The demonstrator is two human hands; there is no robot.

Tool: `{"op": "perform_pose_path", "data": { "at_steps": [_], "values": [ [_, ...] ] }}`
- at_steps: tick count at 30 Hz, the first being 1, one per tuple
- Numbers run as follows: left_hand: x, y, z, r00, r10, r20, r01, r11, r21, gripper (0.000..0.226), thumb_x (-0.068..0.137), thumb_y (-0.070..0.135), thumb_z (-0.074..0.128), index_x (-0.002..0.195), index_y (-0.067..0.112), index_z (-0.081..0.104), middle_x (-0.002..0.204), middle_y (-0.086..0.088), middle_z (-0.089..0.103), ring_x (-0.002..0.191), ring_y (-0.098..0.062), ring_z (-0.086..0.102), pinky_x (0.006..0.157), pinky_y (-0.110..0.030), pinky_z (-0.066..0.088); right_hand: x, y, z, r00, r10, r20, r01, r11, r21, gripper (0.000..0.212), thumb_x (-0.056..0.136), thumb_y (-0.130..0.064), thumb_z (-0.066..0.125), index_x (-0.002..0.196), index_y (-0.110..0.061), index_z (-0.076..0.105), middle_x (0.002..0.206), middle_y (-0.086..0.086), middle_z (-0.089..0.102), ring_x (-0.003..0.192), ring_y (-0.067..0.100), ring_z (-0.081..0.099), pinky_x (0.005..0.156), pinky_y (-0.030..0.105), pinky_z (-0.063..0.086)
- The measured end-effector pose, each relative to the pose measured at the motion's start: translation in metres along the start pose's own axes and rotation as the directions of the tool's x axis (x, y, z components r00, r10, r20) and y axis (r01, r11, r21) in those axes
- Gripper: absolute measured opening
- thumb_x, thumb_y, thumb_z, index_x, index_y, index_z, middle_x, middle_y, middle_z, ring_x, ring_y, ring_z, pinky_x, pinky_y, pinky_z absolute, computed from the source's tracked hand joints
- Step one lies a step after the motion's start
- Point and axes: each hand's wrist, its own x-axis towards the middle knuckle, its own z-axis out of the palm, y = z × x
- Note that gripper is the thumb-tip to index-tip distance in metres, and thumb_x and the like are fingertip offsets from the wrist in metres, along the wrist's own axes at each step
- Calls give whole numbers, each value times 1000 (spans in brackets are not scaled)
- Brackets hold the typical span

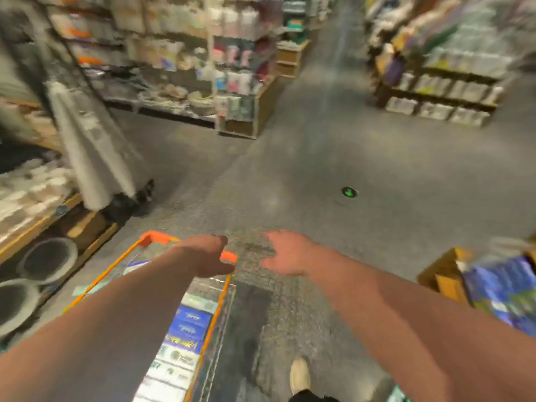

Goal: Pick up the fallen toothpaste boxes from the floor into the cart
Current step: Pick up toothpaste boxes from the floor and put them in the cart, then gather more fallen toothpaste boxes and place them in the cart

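The frame is blurred by motion. A wire cart with an orange rim [150, 237] stands low and left of centre. Inside it lie blue boxes [188, 326] and white boxes [171, 369]; I cannot read their print. My left hand [207, 256] is curled over the far right corner of the rim. To the right of the cart, my right hand [287, 253] hovers over the grey floor [348, 146] with fingers spread and nothing in it. No fallen box shows on the floor.
Shelves of goods line the left side [174, 68] and the far right [441, 91]. A wooden display with blue packs [499, 288] stands close on my right. Grey round tubs [48, 259] sit low left. A green floor marker [349, 192] lies ahead. My shoe [300, 375] is below.
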Motion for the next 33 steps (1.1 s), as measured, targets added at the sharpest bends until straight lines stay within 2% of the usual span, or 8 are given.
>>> {"op": "perform_pose_path", "data": {
  "at_steps": [3,8,13,16,23,27,30,33],
  "values": [
    [3,63,-6,994,112,-14,-111,993,35,76,88,64,62,146,20,44,144,-7,55,131,-27,53,105,-39,47,-55,51,-11,989,138,-45,-136,990,37,65,91,-48,68,142,-11,53,140,17,59,129,35,54,104,40,46],
    [3,181,-8,943,332,-16,-329,940,92,73,92,60,60,149,20,41,147,-7,52,133,-27,50,107,-37,44,-146,128,5,915,392,-98,-380,917,123,74,88,-57,65,142,-9,49,144,15,54,131,34,51,106,42,45],
    [-14,295,7,842,539,13,-533,828,177,72,92,62,57,149,21,41,144,-7,56,131,-27,52,105,-37,45,-249,183,30,847,523,-92,-498,843,203,82,89,-56,65,153,-13,38,151,12,49,137,29,47,108,33,40],
    [-30,356,22,779,626,45,-622,761,184,72,92,60,58,149,20,42,145,-5,55,132,-26,52,106,-36,44,-309,213,48,785,613,-91,-572,773,275,83,88,-57,67,152,-14,40,148,12,52,135,28,49,105,31,40],
    [-66,463,74,714,686,135,-699,695,166,74,91,59,60,150,19,40,147,-8,53,131,-27,53,107,-40,46,-432,268,102,679,734,-14,-688,643,336,84,85,-61,66,149,-12,43,137,13,60,124,31,56,99,36,46],
    [-96,514,115,696,697,175,-718,680,147,75,92,59,59,152,20,38,150,-5,50,133,-25,51,108,-41,45,-486,289,136,674,737,57,-696,607,384,81,87,-61,65,150,-16,42,141,10,57,125,30,55,100,39,48],
    [-115,548,147,689,687,229,-723,673,157,73,93,59,57,152,20,37,149,-6,50,133,-26,51,106,-42,45,-514,307,160,673,733,98,-698,585,414,71,85,-63,65,141,-21,51,139,8,58,122,28,56,97,40,49],
    [-122,574,176,700,664,262,-711,680,176,72,94,59,54,151,20,37,147,-8,51,131,-28,51,104,-45,46,-528,326,182,662,737,139,-713,561,420,79,84,-65,61,147,-20,44,141,11,56,123,31,55,98,47,50]
  ]
}}
